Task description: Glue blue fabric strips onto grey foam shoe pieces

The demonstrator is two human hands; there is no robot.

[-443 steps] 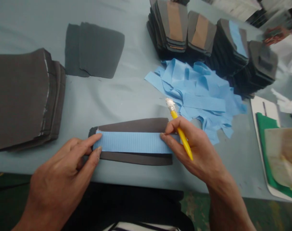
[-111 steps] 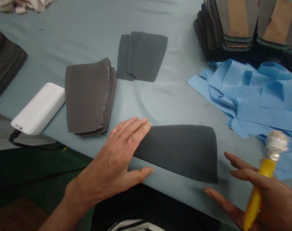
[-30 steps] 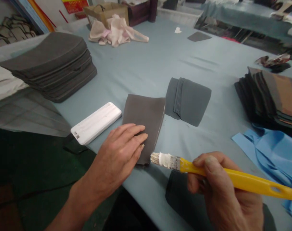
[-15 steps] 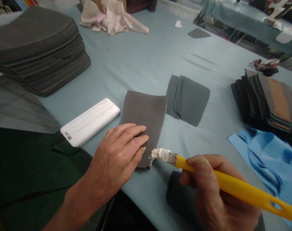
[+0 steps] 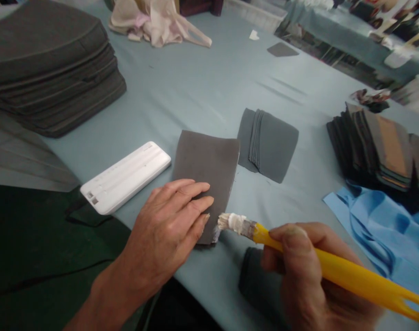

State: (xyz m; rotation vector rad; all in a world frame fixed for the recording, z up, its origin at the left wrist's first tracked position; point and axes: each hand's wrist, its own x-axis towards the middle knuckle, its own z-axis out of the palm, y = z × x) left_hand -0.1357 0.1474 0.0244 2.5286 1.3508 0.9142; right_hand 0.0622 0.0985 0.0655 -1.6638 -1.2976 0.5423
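Observation:
My left hand (image 5: 176, 214) lies flat, fingers stretched out, over the lower part of a dark grey-brown sheet (image 5: 207, 158) on the table. In my right hand (image 5: 312, 271) is a paintbrush (image 5: 350, 276) with a yellow handle, gripped between thumb and fingers. White paste coats its bristles, which touch the sheet's lower right edge, where a white smear shows. A white power bank-like device (image 5: 126, 177) rests left of the sheet. Fanned dark grey pieces (image 5: 276, 145) lie just beyond its right side. Partly behind my right hand is another dark stack (image 5: 257, 280).
A tall stack of dark sheets (image 5: 54, 69) stands at the far left. Beige cloth (image 5: 161, 23) lies at the back. On the right are dark pieces with a tan strip (image 5: 378, 147) and blue fabric (image 5: 378, 230). The table's near edge runs under my left forearm.
The white smear at the sheet's lower right corner looks slightly larger. The brush and my right hand have shifted a little; my left hand stays on the sheet. The view has moved slightly.

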